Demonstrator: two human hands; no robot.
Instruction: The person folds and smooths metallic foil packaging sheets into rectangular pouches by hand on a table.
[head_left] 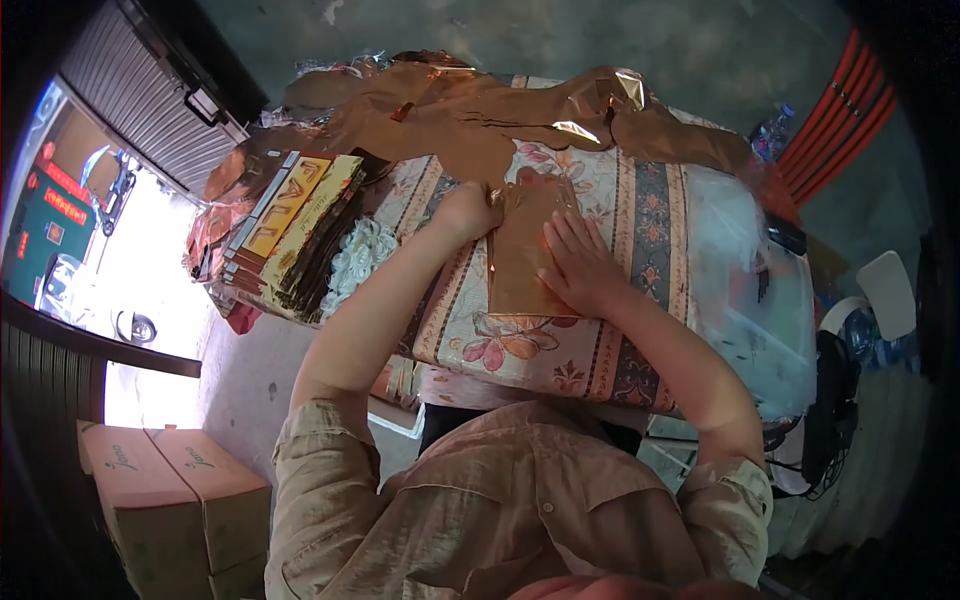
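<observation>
Packet (pixel 520 275), copper-coloured, glossy, flat, roughly rectangular; lying near the front edge of a bench (pixel 590 350) under floral cloth. Probably light, soft and slippery, easily creased; best taken by an edge, with a palm steadying the face. Left hand (pixel 468 212): fingers curled at the upper left edge, whether pinching cannot be told. Right hand (pixel 580 260): fingers extended, laid flat on the right side. Beyond: copper-coloured film (pixel 470 110), rumpled. Leftward: printed stack (pixel 300 215); white looped bundle (pixel 362 255). Rightward: translucent plastic (pixel 740 310).
</observation>
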